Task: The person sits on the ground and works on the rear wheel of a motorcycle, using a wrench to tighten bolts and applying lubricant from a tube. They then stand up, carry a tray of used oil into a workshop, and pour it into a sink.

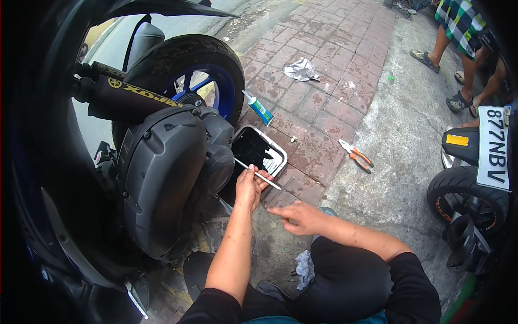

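The person has two bare hands [251, 190] and one thin rod [272, 183]; around lie one container [278, 161], one tube [260, 110], one pair of pliers [359, 157], two crumpled rags [301, 70], two large motorcycle wheels [234, 67]

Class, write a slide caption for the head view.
Beside a dark engine casing, the left hand holds a thin rod near a white-rimmed tray; the right hand is pointing.

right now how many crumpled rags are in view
2: far rag on the bricks beyond the tube, near rag beside the right knee; others may be hidden.
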`<act>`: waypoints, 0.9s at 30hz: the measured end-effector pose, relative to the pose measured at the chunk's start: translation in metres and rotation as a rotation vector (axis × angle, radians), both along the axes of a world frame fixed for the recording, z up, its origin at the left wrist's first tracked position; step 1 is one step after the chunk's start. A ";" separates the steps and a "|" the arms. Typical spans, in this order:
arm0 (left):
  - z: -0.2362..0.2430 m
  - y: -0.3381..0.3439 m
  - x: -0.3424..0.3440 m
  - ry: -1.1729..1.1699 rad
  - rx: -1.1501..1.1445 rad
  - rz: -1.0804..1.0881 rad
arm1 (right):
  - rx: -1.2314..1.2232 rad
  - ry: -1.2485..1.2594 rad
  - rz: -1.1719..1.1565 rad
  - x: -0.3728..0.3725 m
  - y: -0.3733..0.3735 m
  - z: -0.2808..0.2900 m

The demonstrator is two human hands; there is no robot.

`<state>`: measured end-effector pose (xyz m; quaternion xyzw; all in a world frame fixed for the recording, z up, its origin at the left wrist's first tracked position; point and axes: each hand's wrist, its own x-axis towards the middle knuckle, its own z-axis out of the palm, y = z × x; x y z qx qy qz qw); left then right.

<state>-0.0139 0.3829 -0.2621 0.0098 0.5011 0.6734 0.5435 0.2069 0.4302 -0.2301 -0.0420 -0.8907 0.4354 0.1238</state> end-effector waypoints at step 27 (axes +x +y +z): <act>-0.006 0.005 -0.015 0.098 -0.104 0.006 | -0.767 -0.479 -0.732 -0.033 0.021 -0.029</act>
